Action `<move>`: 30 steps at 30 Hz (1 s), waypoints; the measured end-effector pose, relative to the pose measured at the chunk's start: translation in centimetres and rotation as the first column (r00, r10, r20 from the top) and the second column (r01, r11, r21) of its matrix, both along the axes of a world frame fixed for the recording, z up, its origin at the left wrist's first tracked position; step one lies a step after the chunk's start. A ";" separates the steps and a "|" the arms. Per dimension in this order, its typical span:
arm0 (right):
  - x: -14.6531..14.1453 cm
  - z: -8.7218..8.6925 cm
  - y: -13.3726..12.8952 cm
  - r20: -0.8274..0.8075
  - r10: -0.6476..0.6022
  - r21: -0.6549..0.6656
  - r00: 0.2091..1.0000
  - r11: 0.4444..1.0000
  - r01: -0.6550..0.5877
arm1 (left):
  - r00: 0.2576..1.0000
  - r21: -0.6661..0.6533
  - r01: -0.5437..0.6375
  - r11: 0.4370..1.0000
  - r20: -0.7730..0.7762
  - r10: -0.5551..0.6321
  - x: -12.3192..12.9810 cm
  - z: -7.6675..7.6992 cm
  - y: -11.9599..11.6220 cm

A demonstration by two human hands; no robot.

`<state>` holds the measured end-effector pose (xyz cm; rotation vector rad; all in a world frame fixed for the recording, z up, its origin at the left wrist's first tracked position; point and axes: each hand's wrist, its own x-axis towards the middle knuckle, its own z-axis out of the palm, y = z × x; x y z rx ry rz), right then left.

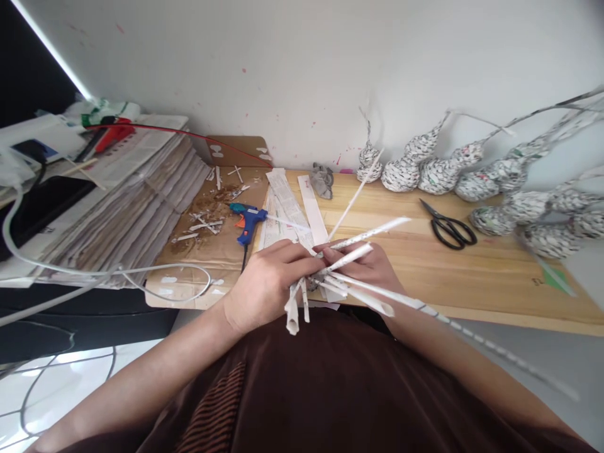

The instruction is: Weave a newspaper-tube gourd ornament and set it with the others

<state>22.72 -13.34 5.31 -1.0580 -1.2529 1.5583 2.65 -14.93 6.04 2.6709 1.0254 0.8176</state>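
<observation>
A bundle of rolled paper tubes fans out between my two hands over the table's front edge. My left hand is closed round the left side of its centre, with short tube ends hanging below the fingers. From the right, my right hand pinches the tubes close to the same centre, its fingers partly hidden behind them. One long tube reaches down to the right across my right forearm, and a thin one points up and away. Flat paper strips lie on the table just beyond the hands.
A blue glue gun rests on stained cardboard among paper scraps. Newspapers are stacked at left, with a white cable crossing in front. Black scissors and several woven paper gourd shapes are on the wooden table.
</observation>
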 end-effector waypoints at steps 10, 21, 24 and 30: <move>-0.1 -2.2 -0.8 0.036 0.008 0.200 0.999 0.980 -0.015 | 0.968 0.006 -0.219 0.976 0.125 0.217 0.9 -0.9 0.0; 0.6 -2.3 -1.7 0.245 -0.143 0.466 0.959 0.885 0.012 | 0.946 -0.071 -0.301 0.951 0.107 0.307 1.6 -0.1 -0.4; 0.6 -2.1 -1.8 0.273 -0.189 0.551 0.943 0.835 0.008 | 0.936 -0.096 -0.315 0.944 0.134 0.326 1.9 0.0 -0.3; 0.6 -1.2 -1.6 0.274 -0.186 0.683 0.944 0.728 -0.055 | 0.938 -0.085 -0.298 0.951 0.158 0.308 2.0 -0.2 -0.1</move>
